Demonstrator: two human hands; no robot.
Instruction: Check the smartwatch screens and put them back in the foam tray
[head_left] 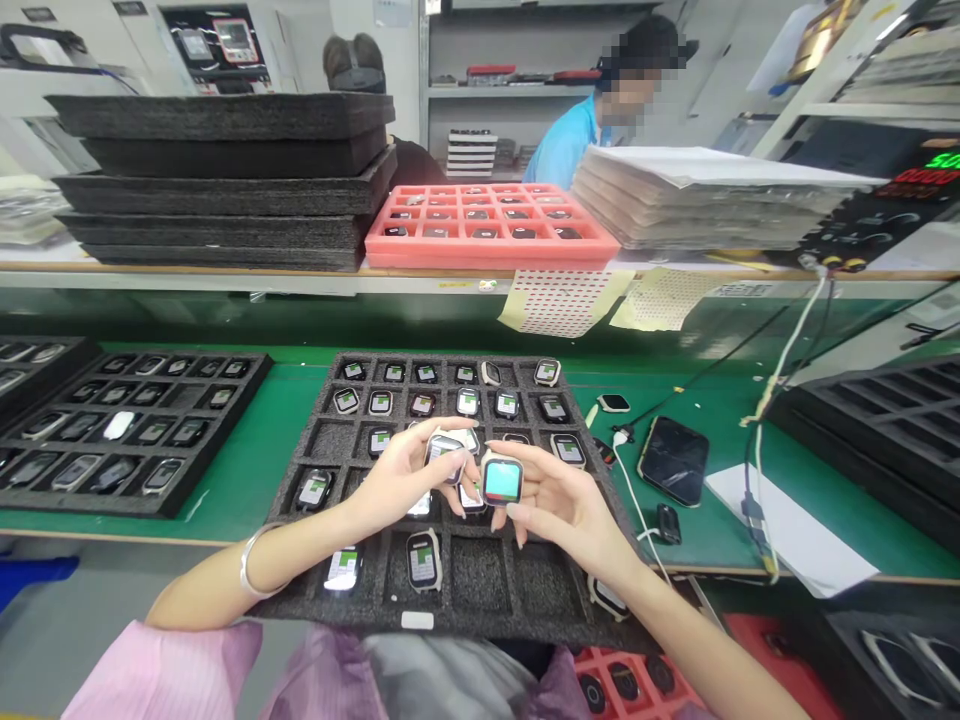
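1. Green bench mat, factory line. The right hand pinches a teal-screen watch in its fingertips, just above the black foam tray.
2. The left hand is closed round a second watch, just beside the first.
3. Most tray pockets hold watches; a few are bare.
4. Right of the tray: dark phone, white cable, paper sheet. Left: another foam tray.
5. Back shelf: red tray, a co-worker's blue sleeve.
6. Pockets under the hands are hidden; screen text is unreadable.

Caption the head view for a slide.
Left hand holds a grey square smartwatch, right hand a teal-screened smartwatch, over a black foam tray on a green bench.
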